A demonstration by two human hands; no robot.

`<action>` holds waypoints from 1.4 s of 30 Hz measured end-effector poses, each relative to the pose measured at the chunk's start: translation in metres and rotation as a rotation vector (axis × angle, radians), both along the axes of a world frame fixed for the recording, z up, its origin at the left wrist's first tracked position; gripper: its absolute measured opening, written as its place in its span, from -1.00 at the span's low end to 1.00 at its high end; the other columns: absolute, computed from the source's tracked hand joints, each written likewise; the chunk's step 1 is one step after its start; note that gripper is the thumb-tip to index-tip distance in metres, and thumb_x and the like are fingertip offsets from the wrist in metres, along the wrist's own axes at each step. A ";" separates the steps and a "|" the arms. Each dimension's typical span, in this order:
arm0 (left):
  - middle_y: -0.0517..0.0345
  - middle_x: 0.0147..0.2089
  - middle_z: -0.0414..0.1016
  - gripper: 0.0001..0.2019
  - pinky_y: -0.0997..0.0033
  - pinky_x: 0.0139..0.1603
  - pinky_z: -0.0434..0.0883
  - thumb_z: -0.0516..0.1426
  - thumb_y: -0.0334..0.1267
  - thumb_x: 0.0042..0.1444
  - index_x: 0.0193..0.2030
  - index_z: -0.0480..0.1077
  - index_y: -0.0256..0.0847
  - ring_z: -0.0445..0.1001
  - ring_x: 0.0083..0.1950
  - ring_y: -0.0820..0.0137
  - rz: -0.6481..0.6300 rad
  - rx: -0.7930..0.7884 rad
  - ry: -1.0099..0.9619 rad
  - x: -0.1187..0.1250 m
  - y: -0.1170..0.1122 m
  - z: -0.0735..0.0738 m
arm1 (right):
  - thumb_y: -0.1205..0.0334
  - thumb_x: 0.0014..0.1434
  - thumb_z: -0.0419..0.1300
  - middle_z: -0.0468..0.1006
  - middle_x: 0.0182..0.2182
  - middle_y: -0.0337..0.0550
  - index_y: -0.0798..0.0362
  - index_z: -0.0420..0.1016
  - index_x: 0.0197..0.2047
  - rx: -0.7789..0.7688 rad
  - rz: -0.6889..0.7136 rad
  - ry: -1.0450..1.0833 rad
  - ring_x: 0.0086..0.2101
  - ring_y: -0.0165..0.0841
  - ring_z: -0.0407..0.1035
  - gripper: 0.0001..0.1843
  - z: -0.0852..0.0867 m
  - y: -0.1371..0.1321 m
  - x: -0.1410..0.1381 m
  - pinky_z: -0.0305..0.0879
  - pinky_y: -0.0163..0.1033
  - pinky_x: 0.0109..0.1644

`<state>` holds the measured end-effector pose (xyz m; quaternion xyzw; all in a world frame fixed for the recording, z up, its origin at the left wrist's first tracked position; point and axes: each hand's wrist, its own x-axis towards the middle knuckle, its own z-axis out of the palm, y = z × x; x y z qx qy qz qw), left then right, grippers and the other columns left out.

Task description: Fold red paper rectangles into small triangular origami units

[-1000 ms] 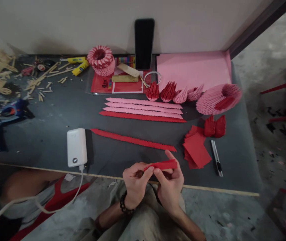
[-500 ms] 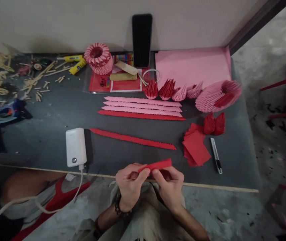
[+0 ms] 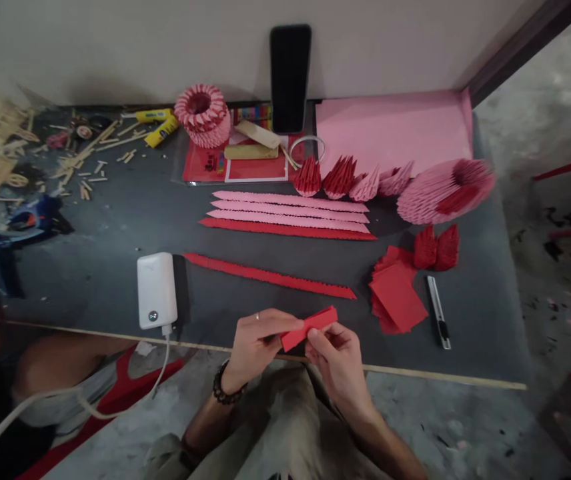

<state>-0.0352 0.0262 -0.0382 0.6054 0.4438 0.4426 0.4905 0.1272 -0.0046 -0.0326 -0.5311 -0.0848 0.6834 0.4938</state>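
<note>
A narrow folded piece of red paper [image 3: 321, 319] is held between my two hands over the front edge of the table. My left hand [image 3: 258, 343] grips its left part, fingers laid across the top and thumb below. The right part is pinched by my right hand [image 3: 338, 353], its thumb pressing on the paper near the middle. Beyond my hands lies a red strip of interlocked folded pieces [image 3: 270, 275]. To the right is a fanned stack of red paper rectangles [image 3: 398, 297], with a utility knife [image 3: 438, 312] beside it.
Pink strips [image 3: 290, 208] and another red strip [image 3: 288, 229] lie farther back. Folded-paper clusters [image 3: 339, 179] and a large pink paper form [image 3: 438, 193] stand behind. A white power bank [image 3: 157, 291] with a cable, a phone [image 3: 290, 79], wooden sticks and a person's leg are around.
My left fingers have come over the top of the red paper, which now shows a broader face. My right thumb stays pressed on it. The view has shifted slightly.
</note>
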 end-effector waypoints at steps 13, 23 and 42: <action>0.03 -0.29 0.70 -0.84 0.46 -0.24 0.55 0.33 -0.20 0.19 -0.32 0.58 -0.25 0.65 -0.29 0.34 0.129 -0.367 -0.070 0.019 0.000 0.019 | 0.22 0.13 0.40 0.73 -0.34 -0.25 -0.04 0.73 -0.23 0.278 0.186 -0.393 -0.36 -0.40 0.53 -0.89 -0.003 -0.008 0.012 0.45 -0.34 -0.21; 0.15 -0.39 0.59 -0.81 0.55 -0.34 0.48 0.34 -0.20 0.16 -0.35 0.52 -0.26 0.55 -0.38 0.45 0.341 -0.412 -0.086 0.038 -0.006 0.020 | 0.18 0.12 0.41 0.65 -0.47 -0.28 0.05 0.64 -0.40 0.264 0.149 -0.429 -0.44 -0.46 0.44 -0.87 -0.002 -0.004 0.010 0.39 -0.39 -0.30; 0.21 -0.40 0.49 -0.76 0.52 -0.42 0.47 0.33 -0.19 0.17 -0.33 0.37 -0.22 0.46 -0.44 0.49 0.442 -0.476 -0.246 0.048 -0.012 0.016 | 0.04 0.21 0.30 0.53 -0.50 -0.31 0.06 0.52 -0.36 0.189 0.164 -0.520 -0.47 -0.46 0.34 -0.74 0.000 -0.001 0.001 0.29 -0.37 -0.37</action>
